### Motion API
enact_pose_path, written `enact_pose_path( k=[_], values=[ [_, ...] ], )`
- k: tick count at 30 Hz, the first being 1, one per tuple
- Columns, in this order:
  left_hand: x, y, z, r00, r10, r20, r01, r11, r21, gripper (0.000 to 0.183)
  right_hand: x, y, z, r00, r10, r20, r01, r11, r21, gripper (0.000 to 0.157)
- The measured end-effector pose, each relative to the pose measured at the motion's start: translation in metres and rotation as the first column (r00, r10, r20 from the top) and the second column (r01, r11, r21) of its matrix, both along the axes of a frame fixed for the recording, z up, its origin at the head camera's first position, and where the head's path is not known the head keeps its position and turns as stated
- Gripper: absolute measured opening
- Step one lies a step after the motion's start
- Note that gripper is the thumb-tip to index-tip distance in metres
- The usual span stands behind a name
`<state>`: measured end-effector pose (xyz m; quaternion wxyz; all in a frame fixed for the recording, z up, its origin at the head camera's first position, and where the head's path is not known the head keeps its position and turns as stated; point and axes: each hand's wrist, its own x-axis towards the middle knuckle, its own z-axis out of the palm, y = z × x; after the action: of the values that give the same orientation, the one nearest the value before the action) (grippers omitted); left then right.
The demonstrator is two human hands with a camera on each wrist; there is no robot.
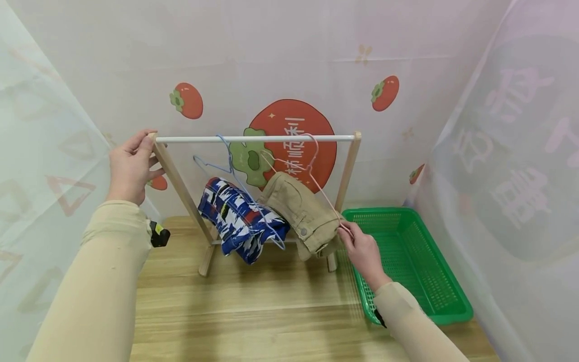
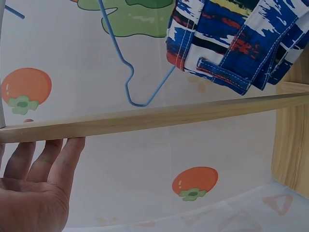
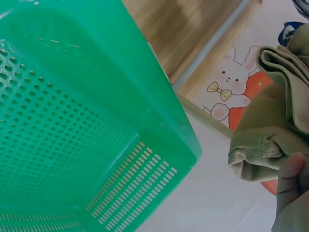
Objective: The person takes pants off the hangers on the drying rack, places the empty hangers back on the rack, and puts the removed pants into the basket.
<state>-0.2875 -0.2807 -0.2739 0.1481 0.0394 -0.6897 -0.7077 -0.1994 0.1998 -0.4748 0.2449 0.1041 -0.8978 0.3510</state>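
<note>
A small clothes rack has a white top bar (image 1: 262, 139) between wooden posts (image 1: 348, 173). My left hand (image 1: 130, 168) holds the top of its left post, thumb in front and fingers (image 2: 71, 157) against the wood. From the bar hangs a blue wire hanger (image 1: 231, 168) with blue, white and red patterned trousers (image 1: 239, 216) folded over it. To its right is a pink hanger (image 1: 309, 168), carrying folded khaki trousers (image 1: 298, 211). At this hanger's lower right corner, my right hand (image 1: 365, 251) pinches the wire, beside the khaki cloth (image 3: 265, 130).
A green perforated basket (image 1: 445, 266) stands on the wooden table (image 1: 244, 311), right of the rack and below my right forearm. White sheets printed with persimmons (image 1: 386, 94) enclose the back and both sides.
</note>
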Motion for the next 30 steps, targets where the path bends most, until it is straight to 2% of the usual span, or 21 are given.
enact_pose_path(
  k=[5, 11, 17, 25, 30],
  values=[
    [-0.002, 0.002, 0.001, 1.0, 0.001, 0.016, -0.001, 1.0, -0.002, 0.041, -0.002, -0.003, 0.001, 0.999, -0.032, -0.006, 0.032, 0.998, 0.05, 0.017],
    [-0.003, 0.002, 0.001, 1.0, 0.009, 0.03, -0.008, 1.0, -0.011, 0.04, -0.005, -0.008, 0.003, 0.995, -0.04, -0.094, 0.051, 0.991, 0.121, 0.012],
    [-0.004, 0.003, 0.0, 1.0, 0.013, 0.018, -0.013, 1.0, -0.005, 0.039, -0.007, -0.013, 0.002, 0.991, -0.024, -0.13, 0.046, 0.986, 0.163, 0.011],
    [-0.007, 0.001, -0.002, 1.0, 0.0, -0.01, 0.001, 1.0, 0.026, 0.038, -0.006, -0.011, 0.002, 0.966, 0.009, -0.258, 0.028, 0.99, 0.141, 0.007],
    [-0.009, 0.001, -0.003, 1.0, -0.005, -0.02, 0.005, 0.999, 0.031, 0.038, -0.006, -0.007, 0.002, 0.938, 0.027, -0.345, 0.02, 0.991, 0.132, 0.007]
  ],
)
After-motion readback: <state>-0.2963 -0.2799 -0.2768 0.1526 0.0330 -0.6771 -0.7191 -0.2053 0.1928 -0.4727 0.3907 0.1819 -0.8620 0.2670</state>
